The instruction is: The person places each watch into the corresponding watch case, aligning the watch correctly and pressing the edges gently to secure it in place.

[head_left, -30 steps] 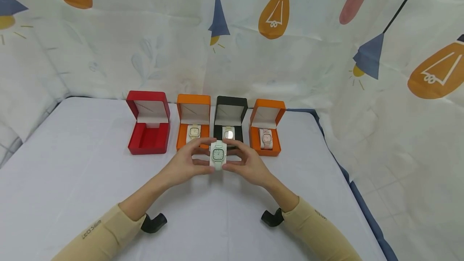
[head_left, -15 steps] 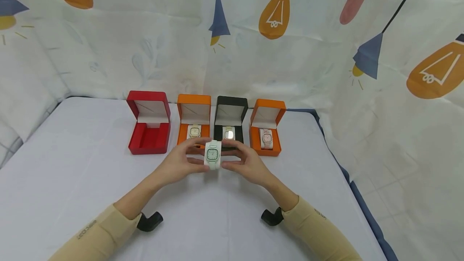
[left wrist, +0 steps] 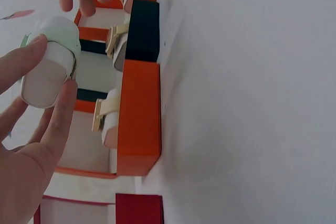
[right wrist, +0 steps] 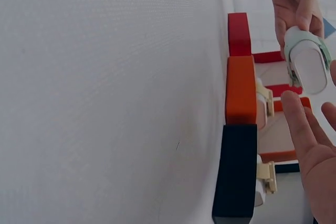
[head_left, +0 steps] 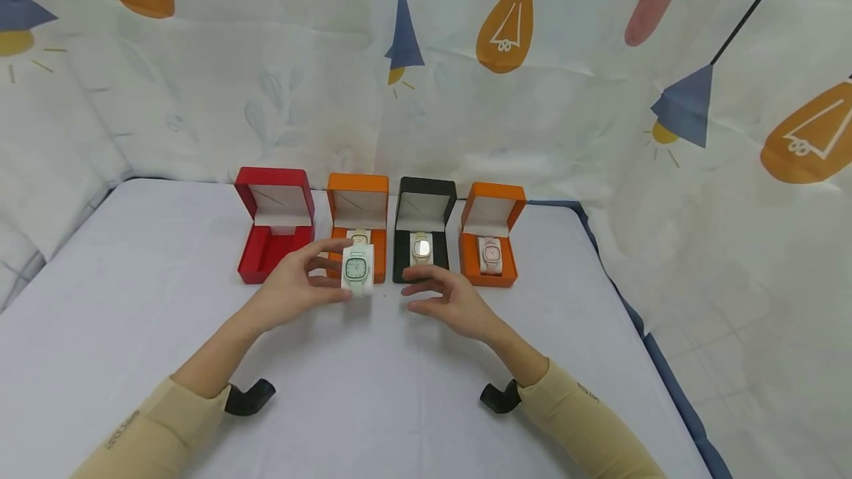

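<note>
My left hand (head_left: 291, 284) pinches a white cushion that bears a mint-green wristwatch (head_left: 356, 269), its square dial facing me. In the head view it overlaps the front of the left orange box (head_left: 379, 257), partly covering a cream watch (head_left: 359, 236) inside. From the left wrist, the cushion's pale end (left wrist: 47, 77) shows between thumb and fingers. My right hand (head_left: 459, 303) is apart from the watch, fingers loosely spread, in front of the dark green box (head_left: 402, 250) that holds a gold-toned watch (head_left: 421, 248).
At the left of the row stands an open red box (head_left: 276, 257) with a bare recess. Another orange box (head_left: 492, 279) with a pink watch (head_left: 490, 256) sits at the right end. All lids lean toward the patterned curtain (head_left: 439, 124). White cloth covers the table (head_left: 373, 405).
The left hand has carried the mint-green watch leftward, away from the right hand. My right fingers no longer meet it, and the right arm has hardly shifted.
</note>
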### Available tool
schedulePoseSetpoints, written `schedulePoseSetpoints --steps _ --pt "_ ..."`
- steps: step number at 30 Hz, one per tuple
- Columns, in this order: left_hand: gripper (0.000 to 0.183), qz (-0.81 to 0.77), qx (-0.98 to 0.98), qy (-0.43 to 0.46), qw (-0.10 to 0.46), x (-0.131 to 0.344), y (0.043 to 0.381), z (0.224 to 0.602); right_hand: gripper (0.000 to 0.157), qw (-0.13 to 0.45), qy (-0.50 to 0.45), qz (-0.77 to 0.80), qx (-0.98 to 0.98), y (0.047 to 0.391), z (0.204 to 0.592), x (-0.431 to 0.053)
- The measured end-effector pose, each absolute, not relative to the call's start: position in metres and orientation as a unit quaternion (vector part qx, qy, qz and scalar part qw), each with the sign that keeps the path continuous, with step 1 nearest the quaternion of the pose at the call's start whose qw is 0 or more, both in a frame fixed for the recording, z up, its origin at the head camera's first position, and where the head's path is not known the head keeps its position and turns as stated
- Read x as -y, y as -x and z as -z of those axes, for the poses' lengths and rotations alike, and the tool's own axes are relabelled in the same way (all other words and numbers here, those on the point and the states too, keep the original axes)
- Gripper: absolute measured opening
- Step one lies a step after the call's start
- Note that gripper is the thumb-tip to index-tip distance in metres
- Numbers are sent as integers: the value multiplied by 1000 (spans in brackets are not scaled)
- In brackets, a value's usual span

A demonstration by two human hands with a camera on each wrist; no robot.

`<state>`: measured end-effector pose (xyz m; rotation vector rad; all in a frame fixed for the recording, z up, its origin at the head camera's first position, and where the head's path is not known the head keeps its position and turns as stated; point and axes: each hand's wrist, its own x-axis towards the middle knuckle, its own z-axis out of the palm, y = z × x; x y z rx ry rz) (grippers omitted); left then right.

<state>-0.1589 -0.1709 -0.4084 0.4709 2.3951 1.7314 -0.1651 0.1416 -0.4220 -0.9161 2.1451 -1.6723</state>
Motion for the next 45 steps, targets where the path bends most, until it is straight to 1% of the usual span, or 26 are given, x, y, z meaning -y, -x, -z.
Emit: schedulePoseSetpoints --steps 4,11,21,31,38,45 --pt "76 -565 -806 -167 64 187 162 408 44 144 319 573 -741 165 422 -142" --pt "77 -545 -817 -182 52 212 165 406 40 156 325 573 -736 166 424 -142" --pt "75 -511 -844 -159 50 248 171 405 33 161 341 555 -741 169 426 -142" --pt "75 -497 -854 -149 44 278 179 410 33 165 346 537 -751 169 423 -140" --pt "77 -487 -858 -153 59 292 188 412 33 170 339 536 -754 168 423 -140" --pt "78 -471 -865 -147 86 298 196 410 36 174 342 532 -755 170 425 -141"
